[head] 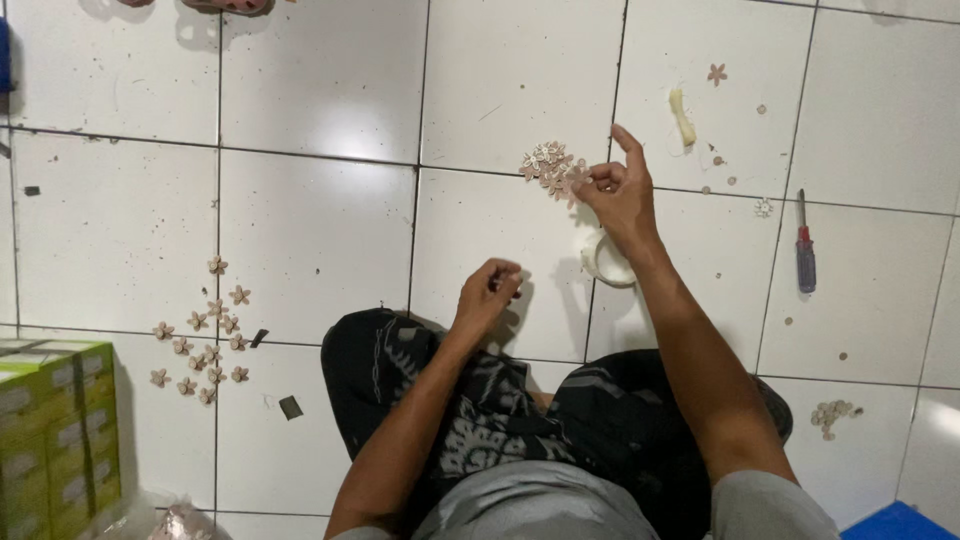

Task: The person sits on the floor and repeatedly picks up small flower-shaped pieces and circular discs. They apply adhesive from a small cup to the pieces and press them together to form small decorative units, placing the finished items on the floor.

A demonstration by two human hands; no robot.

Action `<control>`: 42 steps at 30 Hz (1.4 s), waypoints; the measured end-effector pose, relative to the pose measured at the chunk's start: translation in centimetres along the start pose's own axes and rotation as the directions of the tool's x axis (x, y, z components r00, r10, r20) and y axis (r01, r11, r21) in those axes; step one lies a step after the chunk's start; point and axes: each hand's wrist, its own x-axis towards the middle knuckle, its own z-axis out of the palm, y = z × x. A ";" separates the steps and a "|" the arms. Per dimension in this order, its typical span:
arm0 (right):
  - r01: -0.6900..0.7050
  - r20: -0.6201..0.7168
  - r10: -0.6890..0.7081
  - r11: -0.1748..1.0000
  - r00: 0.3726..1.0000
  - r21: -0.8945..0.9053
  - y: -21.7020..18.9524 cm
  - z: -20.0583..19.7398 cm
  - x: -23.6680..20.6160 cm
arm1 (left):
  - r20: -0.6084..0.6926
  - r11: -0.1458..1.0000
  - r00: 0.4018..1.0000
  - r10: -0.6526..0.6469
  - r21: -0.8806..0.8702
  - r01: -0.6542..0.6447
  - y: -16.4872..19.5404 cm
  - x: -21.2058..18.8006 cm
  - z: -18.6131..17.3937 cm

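Two bare hands work above a white tiled floor, head view. Right hand, index finger raised, thumb and other fingers pinched on the edge of a pile of small pink flower pieces lying on the tile. Left hand curled closed near the lap; whether it holds anything cannot be told. More flower pieces lie scattered far left; a red-handled screwdriver lies far right.
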 end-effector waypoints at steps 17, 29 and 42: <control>0.000 0.279 0.022 0.997 0.960 -0.078 -2.8 2.8 -7.1 | -0.216 0.956 0.955 0.202 -0.171 -0.240 5.3 1.1 -0.3; 0.071 -0.098 -0.071 0.997 0.993 -0.005 -1.4 -0.3 -4.3 | -0.111 0.969 0.983 0.143 -0.184 -0.162 7.2 5.2 0.1; 0.161 -0.128 -0.241 0.880 0.962 -0.446 1.2 -3.5 -12.5 | 0.027 0.969 0.995 0.099 -0.231 -0.090 5.3 -1.5 3.7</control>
